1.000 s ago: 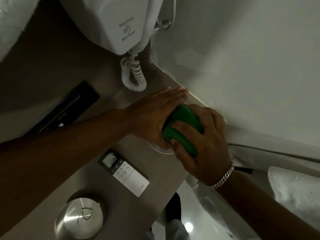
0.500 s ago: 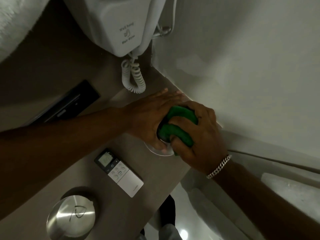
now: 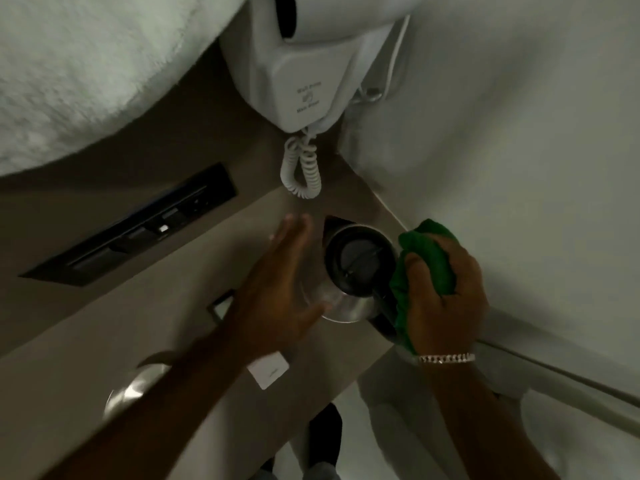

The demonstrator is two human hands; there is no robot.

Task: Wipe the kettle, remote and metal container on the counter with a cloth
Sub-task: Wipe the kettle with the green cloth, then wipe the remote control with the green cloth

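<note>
A steel kettle (image 3: 349,268) with a dark lid stands near the back corner of the brown counter (image 3: 194,341). My right hand (image 3: 446,306) is shut on a bunched green cloth (image 3: 426,258), pressed against the kettle's right side by its handle. My left hand (image 3: 280,285) is flat and open just left of the kettle, its thumb near the steel base. The white remote (image 3: 268,370) lies under my left forearm, mostly hidden. The round metal container (image 3: 130,391) sits at the counter's front left, partly covered by that arm.
A white wall hair dryer (image 3: 304,67) with a coiled cord (image 3: 301,168) hangs above the kettle. A black socket panel (image 3: 138,226) is set in the back wall. A white towel (image 3: 86,64) hangs top left. The counter edge drops off at the front right.
My left hand has come off the kettle's top and moved left, uncovering the lid. The cloth hand has shifted from the top to the kettle's right side. The view tilted upward.
</note>
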